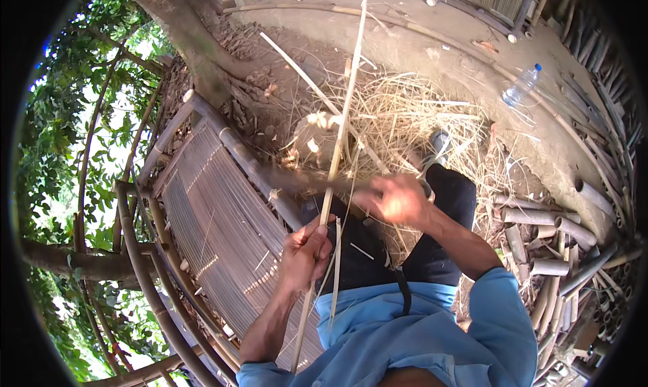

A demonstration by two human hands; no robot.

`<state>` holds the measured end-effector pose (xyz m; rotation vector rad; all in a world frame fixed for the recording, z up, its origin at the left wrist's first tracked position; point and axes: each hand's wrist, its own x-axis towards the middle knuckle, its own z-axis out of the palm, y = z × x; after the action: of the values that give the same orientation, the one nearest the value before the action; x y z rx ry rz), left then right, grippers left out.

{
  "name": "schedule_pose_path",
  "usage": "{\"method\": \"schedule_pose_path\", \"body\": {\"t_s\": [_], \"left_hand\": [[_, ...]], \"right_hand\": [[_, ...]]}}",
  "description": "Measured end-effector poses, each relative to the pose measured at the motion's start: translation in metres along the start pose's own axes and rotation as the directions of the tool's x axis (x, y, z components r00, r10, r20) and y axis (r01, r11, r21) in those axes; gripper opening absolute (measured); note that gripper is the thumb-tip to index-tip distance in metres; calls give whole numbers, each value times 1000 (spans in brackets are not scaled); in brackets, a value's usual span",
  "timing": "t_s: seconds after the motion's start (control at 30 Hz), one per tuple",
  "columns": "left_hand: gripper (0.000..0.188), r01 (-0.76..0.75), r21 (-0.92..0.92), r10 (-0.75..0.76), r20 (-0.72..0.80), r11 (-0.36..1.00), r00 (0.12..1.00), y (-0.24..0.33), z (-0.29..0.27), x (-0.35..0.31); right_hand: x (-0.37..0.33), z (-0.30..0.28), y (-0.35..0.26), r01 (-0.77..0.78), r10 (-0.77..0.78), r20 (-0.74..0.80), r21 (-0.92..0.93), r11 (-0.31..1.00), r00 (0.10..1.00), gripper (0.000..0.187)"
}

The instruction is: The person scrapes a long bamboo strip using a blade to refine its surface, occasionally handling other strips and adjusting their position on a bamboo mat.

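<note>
My left hand (307, 255) is closed around a long, pale bamboo strip (343, 127), which runs from beside my lap up past the straw. Closed on the handle of a large knife, my right hand (398, 199) is smeared by motion. The dark knife blade (304, 182) points left and crosses the strip just above my left hand; whether it cuts into it I cannot tell. Thin slivers (337, 269) hang beside my left hand, over my lap. Another pale strip (297, 68) slants across the ground beyond.
A slatted bamboo bench (216, 204) stands at my left, beside a tree trunk (192, 42). Straw-like shavings (412, 110) cover the ground ahead. A plastic bottle (522, 86) lies at the far right. Cut bamboo pieces (540, 235) are piled at my right.
</note>
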<state>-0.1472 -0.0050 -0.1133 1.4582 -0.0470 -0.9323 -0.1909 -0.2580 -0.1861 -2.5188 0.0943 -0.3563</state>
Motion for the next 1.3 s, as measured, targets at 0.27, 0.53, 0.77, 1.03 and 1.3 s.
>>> {"method": "schedule_pose_path", "body": {"t_s": [0.27,0.53,0.77,1.03,1.3], "left_hand": [[33,47,31,-46,-47,998,998,-6,-15,-29],[33,96,-54,-95,20,994,995,-42,-66,-93],[27,157,80,-151,-77,984,985,-106,-105,-167],[34,352,375,-440,182,858,879,-113,-126,-127],[37,22,-107,-9,116,994,993,-29,-3,11]], "right_hand": [[26,-19,5,-78,76,-21,-156,985,997,68],[68,-59,87,-301,286,-122,-127,945,950,70],[102,-126,182,-644,665,-246,169,746,705,87],[92,-36,74,-323,644,24,879,351,764,23],[60,60,50,84,87,-100,981,173,991,49]]}}
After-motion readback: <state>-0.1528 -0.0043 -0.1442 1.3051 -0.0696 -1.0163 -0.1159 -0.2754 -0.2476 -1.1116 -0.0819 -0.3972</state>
